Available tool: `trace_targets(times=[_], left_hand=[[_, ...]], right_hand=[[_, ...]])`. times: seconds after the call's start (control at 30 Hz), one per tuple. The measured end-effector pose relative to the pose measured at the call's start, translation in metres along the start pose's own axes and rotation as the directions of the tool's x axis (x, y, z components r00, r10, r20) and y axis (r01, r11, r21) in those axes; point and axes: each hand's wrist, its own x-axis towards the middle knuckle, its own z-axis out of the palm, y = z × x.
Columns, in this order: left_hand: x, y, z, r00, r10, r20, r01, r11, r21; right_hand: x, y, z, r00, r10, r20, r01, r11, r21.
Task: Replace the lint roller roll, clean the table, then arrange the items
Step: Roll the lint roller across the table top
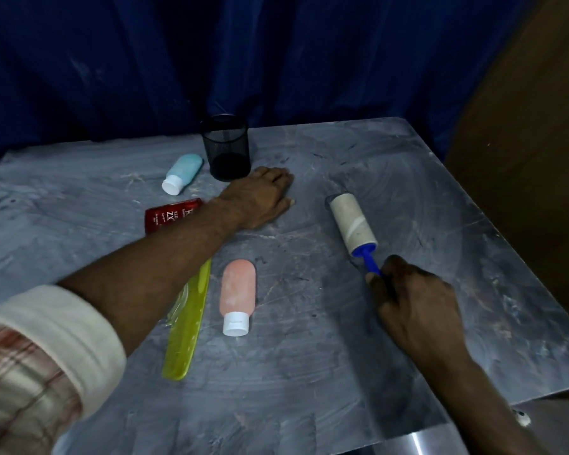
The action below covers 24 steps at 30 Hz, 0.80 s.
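Note:
A lint roller (353, 223) with a pale roll and a blue handle lies on the grey marble table (309, 356), right of centre. My right hand (414, 307) grips the blue handle, the roll pointing away from me and touching the tabletop. My left hand (263, 200) rests flat on the table with straight fingers, just beside a black mesh cup (226, 149). A pink bottle (238, 295) with a white cap lies near the middle. Under my left forearm lie a yellow-green comb (186, 326) and a red sachet (168, 216). A light-blue bottle (182, 174) lies at the back.
A dark blue curtain (211, 60) hangs behind the table. A brown panel (532, 159) stands at the right. The table's right edge (493, 224) runs diagonally close to the roller.

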Motion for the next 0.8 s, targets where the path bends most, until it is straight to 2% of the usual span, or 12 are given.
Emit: trace_targets(times=[0.23, 0.8], left_hand=[[0.002, 0.000, 0.002, 1.000, 0.005, -0.012, -0.005, 1.000, 0.009], [0.003, -0.003, 0.000, 0.999, 0.030, -0.034, -0.029, 0.999, 0.023]], right_hand=[[-0.008, -0.028, 0.014, 0.995, -0.101, 0.004, 0.101, 0.995, 0.023], [-0.022, -0.038, 0.015, 0.980, -0.201, 0.016, 0.199, 0.977, 0.070]])
